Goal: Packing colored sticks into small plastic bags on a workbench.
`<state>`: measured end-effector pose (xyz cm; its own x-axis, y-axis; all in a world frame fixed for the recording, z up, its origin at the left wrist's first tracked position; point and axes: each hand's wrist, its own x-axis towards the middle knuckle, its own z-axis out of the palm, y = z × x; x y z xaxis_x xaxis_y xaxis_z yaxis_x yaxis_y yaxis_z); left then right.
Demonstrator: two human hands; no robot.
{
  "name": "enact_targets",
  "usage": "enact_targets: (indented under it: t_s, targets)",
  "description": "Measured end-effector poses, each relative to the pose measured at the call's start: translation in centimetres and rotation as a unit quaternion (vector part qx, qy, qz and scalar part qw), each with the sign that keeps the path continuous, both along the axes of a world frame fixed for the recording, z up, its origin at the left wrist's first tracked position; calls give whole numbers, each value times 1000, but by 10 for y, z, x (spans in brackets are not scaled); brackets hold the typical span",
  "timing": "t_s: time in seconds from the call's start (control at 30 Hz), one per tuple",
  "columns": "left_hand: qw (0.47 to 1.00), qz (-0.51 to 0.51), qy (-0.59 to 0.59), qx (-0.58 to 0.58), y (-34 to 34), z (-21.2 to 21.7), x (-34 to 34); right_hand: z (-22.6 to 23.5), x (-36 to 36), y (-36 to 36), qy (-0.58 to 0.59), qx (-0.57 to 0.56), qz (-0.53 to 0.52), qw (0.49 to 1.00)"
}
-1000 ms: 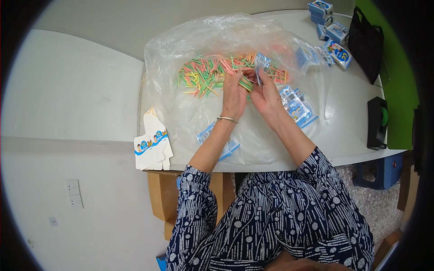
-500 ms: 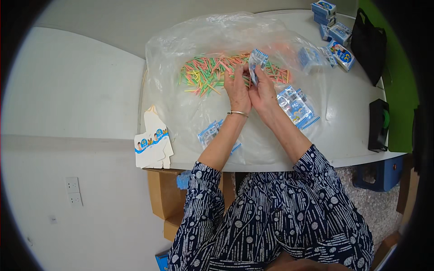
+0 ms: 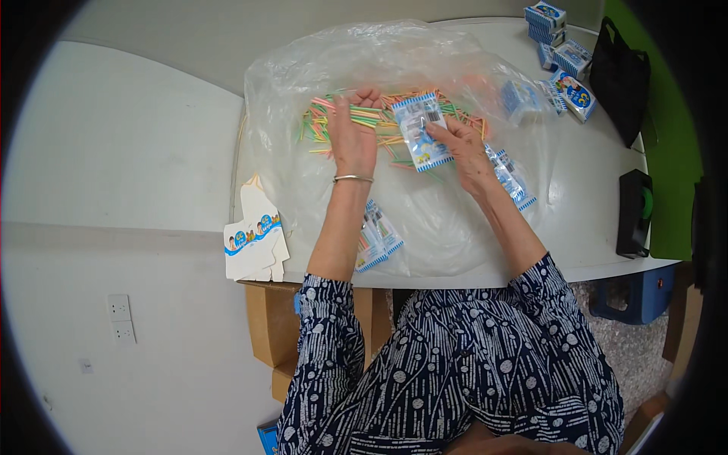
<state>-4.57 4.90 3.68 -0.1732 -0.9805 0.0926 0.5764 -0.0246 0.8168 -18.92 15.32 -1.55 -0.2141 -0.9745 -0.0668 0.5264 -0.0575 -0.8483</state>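
Note:
Over the pile of thin pink, green and yellow sticks [image 3: 320,130], my left hand [image 3: 352,144] is closed around a small bunch of coloured sticks [image 3: 365,117], which lie across the palm and jut out to its right. My right hand [image 3: 469,155] pinches a flat blue-and-white striped packet [image 3: 418,136] by its right side; whether anything is inside cannot be told. Below my left forearm lie packets [image 3: 381,239] with coloured sticks showing through. More flat packets [image 3: 512,180] lie next to my right wrist, partly hidden by it.
A clear plastic bag [image 3: 280,106] spreads under the sticks on the white table [image 3: 588,235]. A folded carton [image 3: 258,243] sits at the left edge. Small blue-and-white boxes [image 3: 546,17], a black bag [image 3: 618,87] and a black tape dispenser [image 3: 634,212] stand on the right.
My hands have moved apart. The left has gone left and now shows a bunch of sticks; the right has brought the packet round flat, its face showing.

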Motion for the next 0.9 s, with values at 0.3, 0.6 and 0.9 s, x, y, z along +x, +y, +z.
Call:
enact_targets:
  t_s: [0.3,0.6,0.9]
  targets:
    - [995,-72,-27,-68,28,35,1,16,-14,29,52,23,179,982]
    - [978,-100,-160,-90,65,38,-15,9,-19,37,78,3,202,976]
    - [967,-100,-198,-125,79,34,-11,6,-26,45,90,-1,195,977]
